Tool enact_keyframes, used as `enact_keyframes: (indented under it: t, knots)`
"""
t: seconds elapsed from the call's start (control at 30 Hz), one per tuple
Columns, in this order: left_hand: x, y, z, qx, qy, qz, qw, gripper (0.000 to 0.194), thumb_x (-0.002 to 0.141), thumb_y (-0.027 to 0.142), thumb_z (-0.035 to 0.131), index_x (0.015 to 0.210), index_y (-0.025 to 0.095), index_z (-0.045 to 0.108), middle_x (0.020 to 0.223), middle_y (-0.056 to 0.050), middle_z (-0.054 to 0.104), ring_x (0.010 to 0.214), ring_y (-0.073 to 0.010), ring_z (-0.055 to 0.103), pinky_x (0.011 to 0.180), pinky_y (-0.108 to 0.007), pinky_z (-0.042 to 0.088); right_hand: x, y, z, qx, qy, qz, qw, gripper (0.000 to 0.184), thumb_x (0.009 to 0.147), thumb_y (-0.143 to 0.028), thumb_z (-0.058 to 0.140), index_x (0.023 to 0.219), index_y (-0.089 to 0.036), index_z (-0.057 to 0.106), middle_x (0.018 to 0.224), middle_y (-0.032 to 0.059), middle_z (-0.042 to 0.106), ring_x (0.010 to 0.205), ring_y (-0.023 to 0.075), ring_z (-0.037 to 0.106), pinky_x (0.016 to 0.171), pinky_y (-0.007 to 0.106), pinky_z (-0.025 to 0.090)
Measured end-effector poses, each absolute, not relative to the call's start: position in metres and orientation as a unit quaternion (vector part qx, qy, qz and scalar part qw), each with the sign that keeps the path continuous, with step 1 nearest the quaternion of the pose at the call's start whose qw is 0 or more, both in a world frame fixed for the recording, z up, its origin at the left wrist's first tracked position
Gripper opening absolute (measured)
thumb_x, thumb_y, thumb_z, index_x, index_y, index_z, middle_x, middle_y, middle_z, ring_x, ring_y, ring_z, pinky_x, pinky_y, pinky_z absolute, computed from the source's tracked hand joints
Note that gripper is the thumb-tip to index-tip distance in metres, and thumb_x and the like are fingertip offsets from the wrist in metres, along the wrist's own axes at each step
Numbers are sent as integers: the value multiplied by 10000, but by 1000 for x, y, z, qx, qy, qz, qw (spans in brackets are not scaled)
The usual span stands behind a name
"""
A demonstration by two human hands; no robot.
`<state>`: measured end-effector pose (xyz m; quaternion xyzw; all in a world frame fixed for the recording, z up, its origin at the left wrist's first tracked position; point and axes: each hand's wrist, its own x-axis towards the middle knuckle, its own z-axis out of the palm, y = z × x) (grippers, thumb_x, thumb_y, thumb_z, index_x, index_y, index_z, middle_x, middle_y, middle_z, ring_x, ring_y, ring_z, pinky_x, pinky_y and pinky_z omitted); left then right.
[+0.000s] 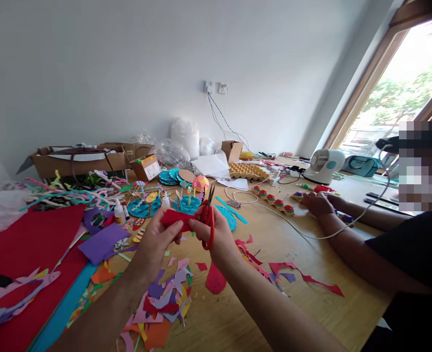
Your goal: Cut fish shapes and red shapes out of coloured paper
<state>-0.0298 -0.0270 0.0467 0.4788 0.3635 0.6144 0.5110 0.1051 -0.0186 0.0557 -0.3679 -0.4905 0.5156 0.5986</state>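
Observation:
My left hand [156,240] pinches a small red felt piece [175,218] above the wooden table [322,259]. My right hand [216,234] grips red-handled scissors [209,220], blades pointing up and slightly apart, right beside the felt piece. Both hands are held up together at the middle of the view. Below them lie many coloured felt scraps [164,303] and a red oval cut-out [215,279].
Red felt sheets [29,244] and a purple sheet [104,242] lie at left, with pipe cleaners [65,193] and cardboard boxes [76,161] behind. Teal paper discs [144,208], glue bottles and an egg tray [247,171] stand further back. A person at right rests a hand [316,203] near decorated egg cups; a white fan [326,166] is beyond.

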Motion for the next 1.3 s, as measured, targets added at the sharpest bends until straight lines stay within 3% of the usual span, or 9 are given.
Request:
enact_keyframes:
  t: [0.1,0.17,0.27,0.4,0.53,0.73,0.9,1.17,1.3]
  knots:
    - [-29,-28,50,448,345,632,529,297,673,414,724,844,219,580,606,58,586,525,-114,487,502,-224,423,105,-20,61,-360,-478,517,612,320,588,-320,747,786,-200,526,546,-82,521,463,85,391,443,210,279]
    - [-31,-27,50,491,369,612,498,258,686,433,695,730,194,606,551,45,563,515,-119,482,504,-236,416,104,-21,63,-362,-486,521,600,333,579,-328,759,775,-201,521,555,-79,526,464,84,390,445,211,280]
    - [-32,-25,48,540,407,593,438,220,666,375,686,585,185,610,474,46,527,497,-114,463,521,-240,395,102,-20,62,-368,-503,523,582,340,578,-343,768,765,-203,521,585,-68,533,483,91,409,456,215,296]
    - [-33,-25,48,537,425,602,411,142,650,324,669,592,196,645,453,53,526,493,-120,450,521,-241,376,101,-17,60,-368,-501,511,594,332,561,-333,760,749,-206,517,621,-55,526,523,106,446,468,217,313]
    - [-32,-27,54,541,442,588,408,184,615,334,675,501,207,608,456,38,541,511,-135,479,527,-250,389,102,-18,62,-360,-506,518,588,318,577,-331,752,757,-207,521,624,-53,527,534,110,455,479,220,320]
    - [-33,-32,62,513,461,590,419,125,557,323,688,525,208,651,476,28,583,519,-149,504,525,-262,409,105,-28,66,-363,-533,507,572,331,656,-409,729,795,-207,506,621,-48,548,531,112,467,485,222,334]
    - [-34,-35,64,439,418,656,450,174,577,305,717,485,198,615,462,35,572,516,-138,515,557,-272,444,103,-44,61,-389,-611,510,465,308,811,-487,561,722,-203,480,583,-37,533,487,98,453,478,219,350]
    - [-29,-41,64,387,367,695,482,113,595,258,760,580,180,680,550,27,653,546,-124,562,556,-241,470,94,-57,39,-376,-639,508,439,232,844,-378,542,728,-209,434,571,-54,464,531,111,467,504,209,374]
    - [-26,-40,60,386,359,700,482,97,622,252,757,598,186,690,549,38,657,550,-118,573,573,-229,486,95,-58,40,-391,-647,496,428,307,837,-443,578,692,-194,473,562,-46,458,520,107,439,486,207,344]
